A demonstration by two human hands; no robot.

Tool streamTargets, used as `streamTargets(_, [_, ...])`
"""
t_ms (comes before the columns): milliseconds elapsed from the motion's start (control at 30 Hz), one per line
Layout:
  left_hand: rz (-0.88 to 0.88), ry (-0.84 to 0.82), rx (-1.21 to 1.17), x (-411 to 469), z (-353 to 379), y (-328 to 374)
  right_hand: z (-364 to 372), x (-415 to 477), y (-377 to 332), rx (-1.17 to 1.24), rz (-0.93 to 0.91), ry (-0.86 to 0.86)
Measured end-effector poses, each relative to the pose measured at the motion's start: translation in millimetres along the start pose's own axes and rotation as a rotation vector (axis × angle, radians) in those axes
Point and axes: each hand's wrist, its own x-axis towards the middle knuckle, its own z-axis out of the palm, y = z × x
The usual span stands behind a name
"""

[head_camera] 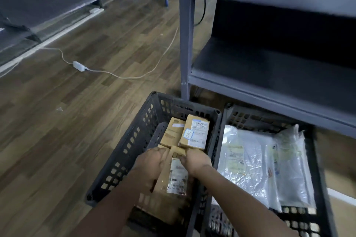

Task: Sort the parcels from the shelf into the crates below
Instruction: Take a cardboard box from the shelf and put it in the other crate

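Note:
Two black perforated crates stand on the floor below a grey metal shelf (269, 90). The left crate (123, 152) holds brown cardboard parcels; one labelled box (196, 132) lies at its far end beside another brown box (172, 134). Both my hands are inside this crate on a cardboard box with a white label (177, 179). My left hand (152, 161) grips its left edge and my right hand (196, 159) grips its upper right corner. The right crate (319, 169) holds silvery plastic mailer bags (250, 163).
The lower shelf board (279, 75) shows nothing on it, and the shelf's upright post (185, 44) stands just behind the left crate. A white power adapter (79, 66) and its cable lie on the wooden floor to the left. Dark furniture bases stand at the back.

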Motion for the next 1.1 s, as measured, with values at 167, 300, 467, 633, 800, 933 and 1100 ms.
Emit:
streamTargets(167, [-0.009,0.012,-0.052,-55.9,-96.2,28.2,-94.5,-78.0,-6.5,0.052,-0.014,0.110])
streamTargets(300, [0.024,0.014,-0.035,-100.3,-189.7,71.2,-190.9,-156.7,-17.0,0.112,0.014,0.202])
streamTargets(467, [0.109,0.071,-0.062,-165.4,-326.7,156.2,-328.9,-275.6,-24.5,0.120,0.035,0.342])
streamTargets(633, [0.234,0.136,-0.108,-226.8,-444.5,245.6,-436.6,-393.7,-20.6,0.106,0.078,0.469])
streamTargets(800, [0.334,0.155,-0.089,-278.5,-513.8,314.0,-499.2,-484.6,6.1,0.132,0.144,0.607])
streamTargets(933, [0.389,0.250,-0.049,-299.2,-548.8,355.0,-527.5,-528.5,31.3,0.163,0.174,0.706])
streamTargets(1100, [0.454,0.328,-0.009,-301.3,-587.4,397.6,-552.5,-553.9,53.5,0.171,0.219,0.769])
